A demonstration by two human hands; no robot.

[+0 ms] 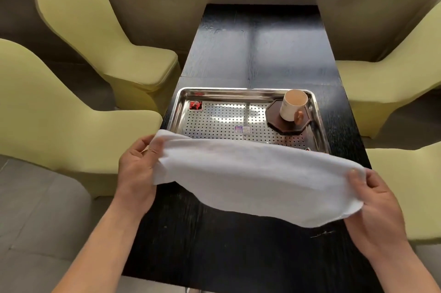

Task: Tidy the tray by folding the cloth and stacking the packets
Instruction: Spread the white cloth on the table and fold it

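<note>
**Cloth held taut between both hands, above the near edge of the tray**

Left hand point(137, 168): thumb on top and fingers curled beneath, pinching the left end of the white cloth point(257, 180). A corner of the fabric stands up above the thumb.

Right hand point(377, 209): thumb over the upper edge and fingers folded under, gripping the right end. This grip sits lower and closer to the body than the left one.

Between the two grips the cloth spans as one broad band. It looks doubled over, with its lower edge sagging in a shallow curve. It hangs clear of the black table point(257, 54) directly below the hands.

Just beyond the span is a steel tray point(238, 89) with a perforated floor. Its near rim is hidden behind the cloth.

- Past the left-hand grip, in the tray's far left corner, lies a red packet point(196, 105).
- Beyond the middle of the span lies a small purple-and-white rectangle point(242, 129). I cannot tell whether it is a packet or a label.
- Above the cloth's upper edge, nearer the right grip, a red sliver point(307, 148) peeks out. It cannot be identified.
- Far beyond the right grip, a pale cup point(292, 106) stands on a dark coaster point(274, 116).

Green covered chairs point(100, 30) stand outside both hands.
</note>
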